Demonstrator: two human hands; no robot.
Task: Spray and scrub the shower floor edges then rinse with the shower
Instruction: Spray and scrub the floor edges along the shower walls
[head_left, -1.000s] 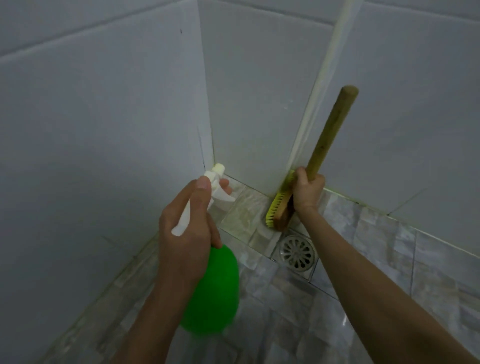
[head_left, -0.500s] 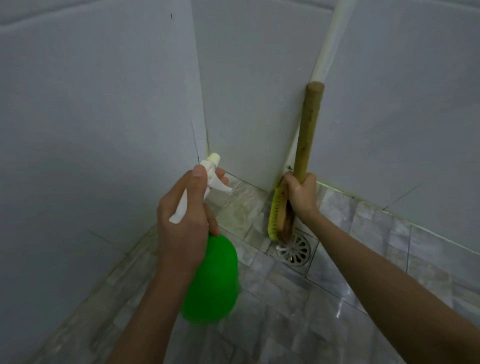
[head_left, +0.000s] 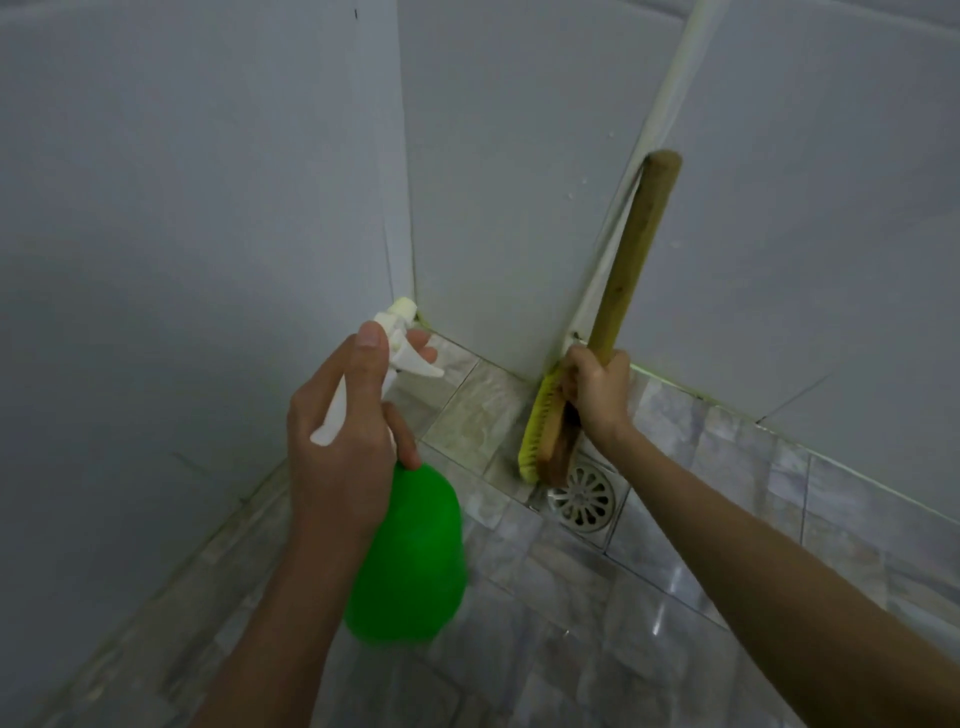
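Holding the bottle: the left hand grips the spray bottle at its neck. Its fingers are curled round the white trigger head, with one fingertip on the front of the lever.
Bottle place: in the air, left of the drain. The green body hangs below the hand and is slightly blurred. The nozzle points at the wall corner beyond and left of the drain.
Right hand: the right hand grips the scrub brush, with its fingers closed tight round the low end of the wooden handle, just above the head.
Brush place: the head stands on end, and its lower tip appears to rest on the floor at the drain's far left edge. The yellow bristles face left. The handle rises steeply beyond the drain, leaning a little right.
Drain: a round metal grate set in the floor, close to the foot of the wall.
Pipe: a white pipe runs up the wall beyond the drain, just behind the top of the handle.
Floor: glossy grey marbled tiles, with a paler tile just left of the drain.
Floor edge: a greenish line runs along the foot of the wall, right of and beyond the drain.
Walls: large, plain, pale tiles.
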